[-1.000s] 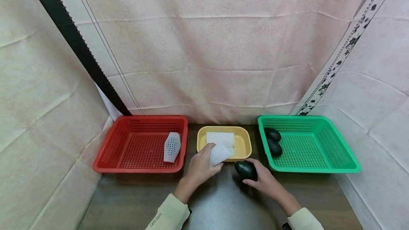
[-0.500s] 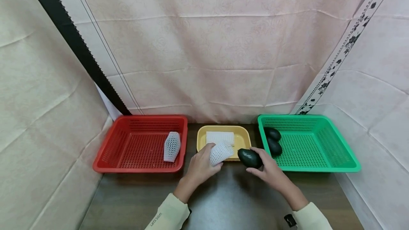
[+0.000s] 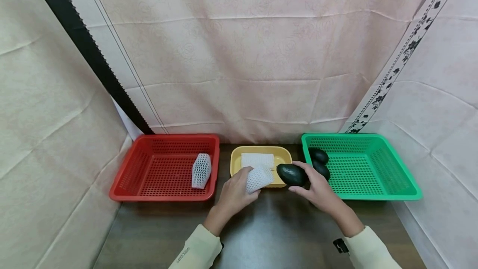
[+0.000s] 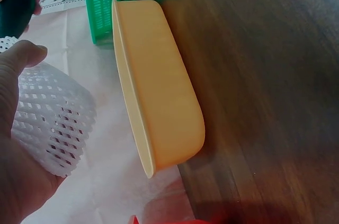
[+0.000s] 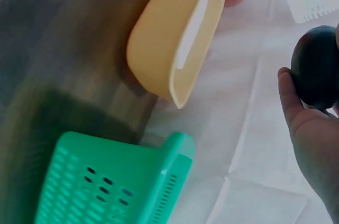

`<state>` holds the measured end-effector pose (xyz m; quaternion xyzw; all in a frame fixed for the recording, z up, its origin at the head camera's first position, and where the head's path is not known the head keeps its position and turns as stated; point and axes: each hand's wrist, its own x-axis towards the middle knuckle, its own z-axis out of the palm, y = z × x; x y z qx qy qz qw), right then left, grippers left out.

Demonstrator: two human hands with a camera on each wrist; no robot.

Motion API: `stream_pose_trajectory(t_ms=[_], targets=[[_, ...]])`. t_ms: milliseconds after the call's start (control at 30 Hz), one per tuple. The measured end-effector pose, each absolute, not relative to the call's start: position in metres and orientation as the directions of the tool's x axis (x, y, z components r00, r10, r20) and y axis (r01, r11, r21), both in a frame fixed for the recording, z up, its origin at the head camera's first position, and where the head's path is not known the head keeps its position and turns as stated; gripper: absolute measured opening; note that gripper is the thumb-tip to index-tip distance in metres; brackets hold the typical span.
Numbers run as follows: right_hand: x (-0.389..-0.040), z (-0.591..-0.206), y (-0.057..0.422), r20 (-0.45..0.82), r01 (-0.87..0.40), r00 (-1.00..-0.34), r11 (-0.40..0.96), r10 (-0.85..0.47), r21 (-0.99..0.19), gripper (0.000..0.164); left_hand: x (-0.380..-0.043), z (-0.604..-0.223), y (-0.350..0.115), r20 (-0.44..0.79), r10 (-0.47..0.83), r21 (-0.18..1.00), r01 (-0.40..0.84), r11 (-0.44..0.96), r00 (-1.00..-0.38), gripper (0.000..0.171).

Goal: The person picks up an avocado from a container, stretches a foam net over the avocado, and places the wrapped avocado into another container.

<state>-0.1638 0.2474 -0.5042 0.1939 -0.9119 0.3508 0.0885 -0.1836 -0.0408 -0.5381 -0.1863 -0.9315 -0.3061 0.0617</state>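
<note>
A white foam net sleeve [image 3: 259, 179] is held in my left hand [image 3: 234, 192], just in front of the yellow tray [image 3: 234, 165]. The left wrist view shows the thumb over the mesh of the foam net sleeve [image 4: 53, 115]. To its right, my right hand [image 3: 317, 190] grips a dark green avocado [image 3: 292, 174] by its right end, with fingers behind and thumb in front. The avocado's left tip points at the sleeve, a small gap apart. More white foam net [image 3: 257, 160] lies in the yellow tray.
On the left stands a red basket [image 3: 160, 198] with a sleeve-shaped foam net [image 3: 201, 171] inside. The green basket [image 3: 373, 196] on the right holds dark avocados [image 3: 318, 155] along its left wall. All sit on a dark wooden table [image 3: 157, 235] before a cloth backdrop [image 3: 261, 53].
My right hand has carried the avocado up and slightly right, from in front of the yellow tray to its right edge. My left hand and the sleeve have stayed nearly still.
</note>
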Motion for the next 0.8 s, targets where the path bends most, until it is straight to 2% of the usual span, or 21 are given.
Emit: stream_pose_trajectory(t_ms=[233, 567, 800], targets=[[-0.168, -0.492, 0.243, 0.340, -0.507, -0.861, 0.684, -0.378, -0.525, 0.075, -0.186, -0.535, -0.039, 0.219, 0.375, 0.484, 0.434, 0.759, -0.901, 0.074], [-0.169, -0.483, 0.229, 0.285, -0.514, -0.857, 0.675, -0.429, -0.529, 0.073, -0.188, -0.537, -0.038, 0.238, 0.434, 0.428, 0.495, 0.756, -0.869, 0.077], [-0.172, -0.489, 0.218, 0.306, -0.559, -0.829, 0.665, -0.469, -0.496, 0.070, -0.188, -0.538, -0.037, 0.294, 0.454, 0.396, 0.540, 0.743, -0.841, 0.074]])
